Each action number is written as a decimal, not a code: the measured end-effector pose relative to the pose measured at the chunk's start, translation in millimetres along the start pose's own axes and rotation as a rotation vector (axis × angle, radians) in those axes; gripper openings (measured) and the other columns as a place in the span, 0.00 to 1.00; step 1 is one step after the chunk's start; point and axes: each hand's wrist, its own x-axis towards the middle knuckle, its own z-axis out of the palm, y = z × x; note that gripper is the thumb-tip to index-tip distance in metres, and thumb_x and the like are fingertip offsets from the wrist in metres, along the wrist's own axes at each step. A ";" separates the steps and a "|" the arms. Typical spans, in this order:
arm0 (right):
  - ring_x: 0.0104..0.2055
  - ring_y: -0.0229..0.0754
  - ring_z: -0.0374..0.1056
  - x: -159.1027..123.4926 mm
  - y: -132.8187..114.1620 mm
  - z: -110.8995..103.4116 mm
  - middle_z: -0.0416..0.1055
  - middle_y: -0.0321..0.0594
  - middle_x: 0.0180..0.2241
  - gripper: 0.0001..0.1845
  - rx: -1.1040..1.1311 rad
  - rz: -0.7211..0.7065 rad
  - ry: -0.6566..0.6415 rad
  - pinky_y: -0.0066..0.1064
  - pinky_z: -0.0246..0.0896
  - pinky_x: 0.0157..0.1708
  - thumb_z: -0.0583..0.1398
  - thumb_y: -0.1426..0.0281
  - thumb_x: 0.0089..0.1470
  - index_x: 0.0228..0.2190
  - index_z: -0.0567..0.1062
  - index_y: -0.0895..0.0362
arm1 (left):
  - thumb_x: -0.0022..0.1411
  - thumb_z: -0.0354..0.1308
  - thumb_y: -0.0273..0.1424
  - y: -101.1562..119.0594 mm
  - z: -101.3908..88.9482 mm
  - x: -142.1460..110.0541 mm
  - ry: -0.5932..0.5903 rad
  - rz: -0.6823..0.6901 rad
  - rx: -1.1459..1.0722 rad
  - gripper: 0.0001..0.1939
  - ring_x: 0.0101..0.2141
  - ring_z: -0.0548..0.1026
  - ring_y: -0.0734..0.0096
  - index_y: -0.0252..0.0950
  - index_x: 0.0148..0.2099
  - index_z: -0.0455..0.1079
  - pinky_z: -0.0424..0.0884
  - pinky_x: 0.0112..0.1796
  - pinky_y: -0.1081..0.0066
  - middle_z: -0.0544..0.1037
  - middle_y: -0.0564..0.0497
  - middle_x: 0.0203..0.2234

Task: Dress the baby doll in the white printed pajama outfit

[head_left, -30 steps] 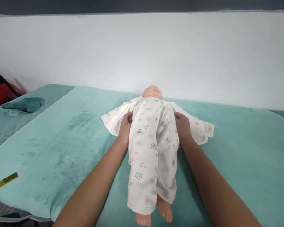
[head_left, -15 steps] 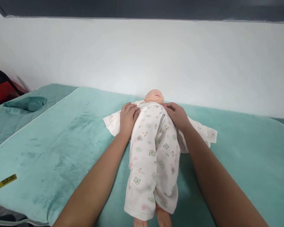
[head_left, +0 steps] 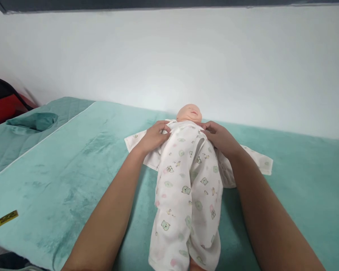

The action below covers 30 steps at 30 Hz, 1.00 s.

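A baby doll [head_left: 190, 112] lies on its back on a teal blanket [head_left: 73, 169], head away from me. It wears white printed trousers [head_left: 186, 188] and an open white top [head_left: 254, 160] spread out to both sides. My left hand [head_left: 154, 137] rests at the doll's chest on the left, its fingers pinching the cloth near the waistband. On the right of the chest my right hand [head_left: 219, 137] has its fingers curled on the cloth below the doll's chin. The doll's feet are out of the picture at the bottom.
A white wall [head_left: 169, 67] rises behind the bed. A folded teal cloth [head_left: 31, 122] lies at the far left, with a red and black object [head_left: 2, 105] behind it. A yellow measuring tape [head_left: 2, 221] shows at the lower left edge.
Both hands have slid from the doll's hips up to its chest and their fingers have closed on the cloth there. The view has shifted a little, so the doll's feet have left the picture.
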 end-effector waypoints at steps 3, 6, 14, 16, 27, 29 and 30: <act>0.38 0.42 0.65 1.2 3.1 3.9 0.74 0.36 0.38 0.13 0.007 -0.030 0.051 0.31 0.55 0.35 0.63 0.59 0.48 0.29 0.70 0.54 | 0.54 0.57 0.31 -3.4 5.5 3.3 0.043 -0.045 -0.049 0.02 0.51 0.70 0.60 0.40 0.33 0.69 0.66 0.51 0.61 0.74 0.51 0.51; 0.31 0.38 0.61 4.3 8.7 8.6 0.69 0.32 0.27 0.12 0.050 -0.042 0.117 0.30 0.52 0.32 0.63 0.60 0.48 0.28 0.69 0.54 | 0.55 0.57 0.32 -7.5 12.6 10.4 0.143 -0.071 -0.104 0.04 0.44 0.72 0.64 0.39 0.31 0.65 0.67 0.45 0.64 0.76 0.52 0.39; 0.27 0.38 0.60 12.2 6.3 16.9 0.65 0.30 0.21 0.09 -0.169 -0.020 0.413 0.32 0.53 0.32 0.61 0.65 0.49 0.25 0.68 0.55 | 0.62 0.53 0.32 -10.7 31.2 20.2 0.427 -0.071 0.228 0.06 0.31 0.69 0.68 0.40 0.32 0.61 0.64 0.39 0.67 0.70 0.56 0.26; 0.28 0.39 0.61 13.3 4.9 19.5 0.67 0.32 0.23 0.08 -0.195 -0.031 0.445 0.32 0.54 0.33 0.61 0.66 0.49 0.24 0.68 0.55 | 0.63 0.54 0.32 -10.4 33.8 18.8 0.420 -0.042 0.313 0.04 0.34 0.71 0.66 0.40 0.34 0.63 0.64 0.42 0.65 0.74 0.54 0.29; 0.48 0.45 0.69 -23.5 14.4 32.4 0.76 0.38 0.45 0.12 -0.004 -0.125 0.415 0.42 0.60 0.51 0.58 0.65 0.55 0.40 0.76 0.53 | 0.65 0.50 0.28 -25.0 33.9 11.0 0.369 0.158 0.553 0.13 0.50 0.71 0.55 0.39 0.50 0.69 0.61 0.52 0.57 0.77 0.46 0.48; 0.51 0.46 0.68 -38.7 11.6 33.8 0.75 0.39 0.48 0.15 -0.011 -0.138 0.379 0.44 0.59 0.54 0.56 0.62 0.58 0.45 0.76 0.52 | 0.64 0.51 0.26 -25.8 33.3 2.3 0.403 0.226 0.518 0.12 0.51 0.69 0.56 0.38 0.48 0.69 0.62 0.52 0.58 0.76 0.45 0.47; 0.53 0.47 0.67 -45.8 10.4 34.2 0.74 0.39 0.50 0.17 -0.013 -0.139 0.357 0.44 0.58 0.56 0.55 0.61 0.59 0.47 0.75 0.51 | 0.63 0.51 0.25 -25.2 33.3 -3.6 0.427 0.256 0.489 0.12 0.51 0.69 0.57 0.38 0.47 0.69 0.63 0.53 0.59 0.76 0.45 0.47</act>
